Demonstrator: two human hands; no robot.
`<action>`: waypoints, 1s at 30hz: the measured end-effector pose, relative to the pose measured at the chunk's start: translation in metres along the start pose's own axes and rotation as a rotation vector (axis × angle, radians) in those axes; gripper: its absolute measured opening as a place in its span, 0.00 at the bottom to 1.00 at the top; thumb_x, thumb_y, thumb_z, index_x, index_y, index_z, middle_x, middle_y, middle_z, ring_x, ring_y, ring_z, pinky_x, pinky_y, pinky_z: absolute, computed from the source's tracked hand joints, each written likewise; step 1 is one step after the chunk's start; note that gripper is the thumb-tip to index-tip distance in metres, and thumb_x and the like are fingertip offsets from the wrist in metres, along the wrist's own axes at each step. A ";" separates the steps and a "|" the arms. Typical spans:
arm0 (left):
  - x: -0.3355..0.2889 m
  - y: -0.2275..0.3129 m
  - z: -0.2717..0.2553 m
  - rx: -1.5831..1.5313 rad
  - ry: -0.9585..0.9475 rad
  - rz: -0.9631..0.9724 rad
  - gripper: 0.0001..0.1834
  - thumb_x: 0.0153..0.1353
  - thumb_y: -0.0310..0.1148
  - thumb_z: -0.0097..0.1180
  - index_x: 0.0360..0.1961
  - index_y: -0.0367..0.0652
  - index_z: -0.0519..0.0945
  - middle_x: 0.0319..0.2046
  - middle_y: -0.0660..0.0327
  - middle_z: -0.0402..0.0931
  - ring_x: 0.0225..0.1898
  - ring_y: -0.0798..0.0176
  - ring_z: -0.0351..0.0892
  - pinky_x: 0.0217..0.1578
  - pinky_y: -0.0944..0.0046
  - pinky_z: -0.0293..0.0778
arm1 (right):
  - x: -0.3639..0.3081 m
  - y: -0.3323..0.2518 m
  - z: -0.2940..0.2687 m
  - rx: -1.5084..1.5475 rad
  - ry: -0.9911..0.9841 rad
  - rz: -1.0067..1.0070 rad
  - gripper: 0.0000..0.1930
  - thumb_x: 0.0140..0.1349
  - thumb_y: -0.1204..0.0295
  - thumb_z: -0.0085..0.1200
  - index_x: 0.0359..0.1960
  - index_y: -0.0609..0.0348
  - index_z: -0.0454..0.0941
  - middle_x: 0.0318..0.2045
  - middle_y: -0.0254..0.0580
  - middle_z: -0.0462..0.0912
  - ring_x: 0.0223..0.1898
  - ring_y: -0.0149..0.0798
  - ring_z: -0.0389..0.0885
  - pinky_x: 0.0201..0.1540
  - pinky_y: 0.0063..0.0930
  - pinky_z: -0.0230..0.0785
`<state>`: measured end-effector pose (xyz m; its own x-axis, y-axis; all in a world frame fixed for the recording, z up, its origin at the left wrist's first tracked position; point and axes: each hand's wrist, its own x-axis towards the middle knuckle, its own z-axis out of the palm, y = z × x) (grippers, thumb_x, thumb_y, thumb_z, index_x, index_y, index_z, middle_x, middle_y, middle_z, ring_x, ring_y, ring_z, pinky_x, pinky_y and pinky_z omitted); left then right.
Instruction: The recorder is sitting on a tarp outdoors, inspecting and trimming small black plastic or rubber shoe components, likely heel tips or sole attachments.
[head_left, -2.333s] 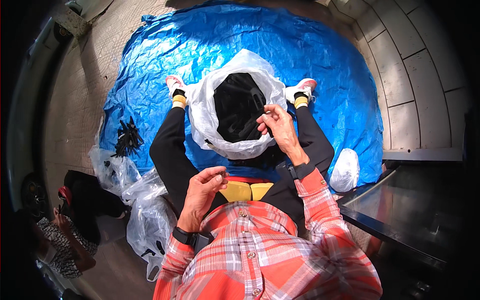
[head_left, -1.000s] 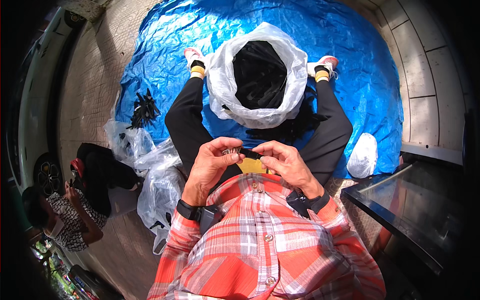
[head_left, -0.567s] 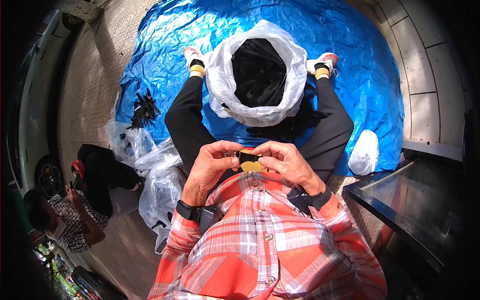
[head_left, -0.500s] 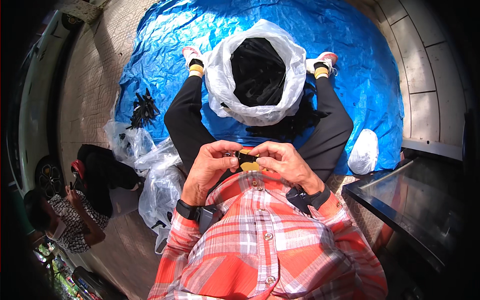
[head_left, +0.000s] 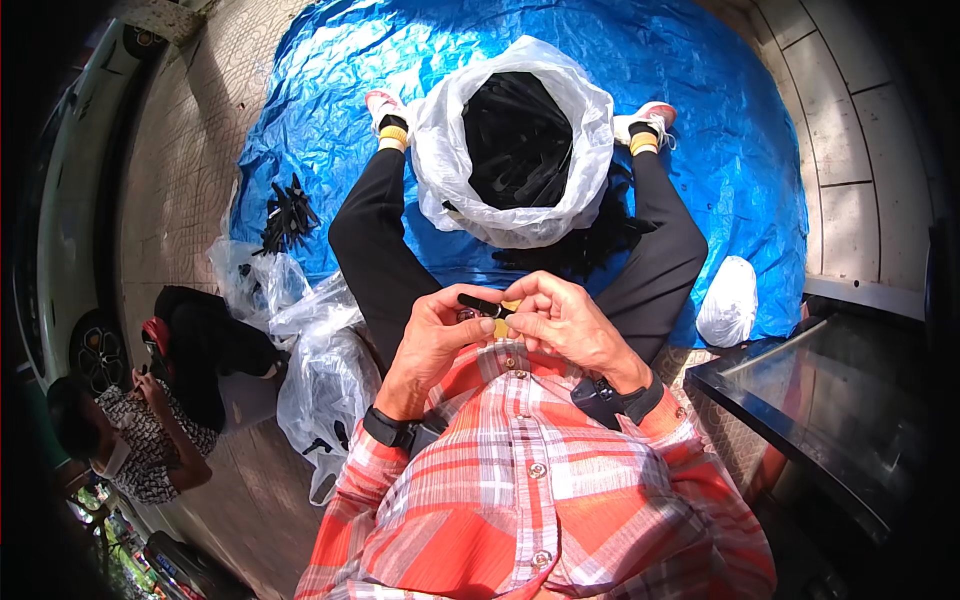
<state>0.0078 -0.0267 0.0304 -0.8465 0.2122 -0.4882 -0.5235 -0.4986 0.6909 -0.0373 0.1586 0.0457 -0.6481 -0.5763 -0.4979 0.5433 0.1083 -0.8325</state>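
Note:
In front of my belly both hands meet at a small, narrow black piece (head_left: 481,304), whose exact kind I cannot make out. My left hand (head_left: 432,335) pinches it between thumb and fingers. The fingers of my right hand (head_left: 572,325) are curled and pressed together at the piece's right end, partly covering it. Beyond my hands, between my feet, stands a white plastic bag (head_left: 440,170) with its mouth wide and full of long black pieces (head_left: 517,140). More black pieces (head_left: 575,250) lie heaped on the near side of the bag.
A blue tarp (head_left: 745,190) spreads under my legs. At left are a small pile of black pieces (head_left: 287,217) and crumpled clear bags (head_left: 325,385). A tied white bag (head_left: 728,303) and a dark glossy table (head_left: 815,380) stand at right. Another person (head_left: 150,430) sits at far left.
The black piece has tilted, its left end now higher. My right hand's fingers have curled in more and risen slightly. My left hand has shifted a little to the right.

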 end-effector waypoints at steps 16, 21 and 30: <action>-0.011 -0.005 0.013 0.010 0.011 0.131 0.14 0.49 0.20 0.59 0.40 0.32 0.77 0.30 0.57 0.79 0.24 0.73 0.76 0.25 0.76 0.73 | -0.005 -0.009 0.002 0.202 -0.164 -0.043 0.09 0.59 0.71 0.47 0.27 0.65 0.73 0.24 0.33 0.76 0.28 0.23 0.70 0.32 0.20 0.62; 0.002 -0.006 0.017 0.216 0.225 0.235 0.12 0.49 0.21 0.61 0.37 0.34 0.77 0.27 0.64 0.77 0.25 0.78 0.73 0.26 0.79 0.68 | 0.002 -0.003 0.017 -0.862 0.590 -0.746 0.11 0.52 0.72 0.57 0.34 0.64 0.71 0.33 0.48 0.72 0.35 0.47 0.72 0.39 0.34 0.64; 0.008 -0.025 0.011 0.651 0.201 0.492 0.09 0.53 0.22 0.58 0.36 0.33 0.75 0.30 0.65 0.76 0.29 0.77 0.71 0.31 0.77 0.68 | 0.009 0.010 0.030 -0.977 0.475 -0.739 0.10 0.55 0.73 0.54 0.33 0.65 0.67 0.27 0.49 0.68 0.28 0.48 0.73 0.26 0.35 0.68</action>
<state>0.0132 -0.0032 0.0153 -0.9918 -0.0874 -0.0935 -0.1024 0.1028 0.9894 -0.0218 0.1297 0.0403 -0.8564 -0.4344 0.2790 -0.4966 0.5452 -0.6754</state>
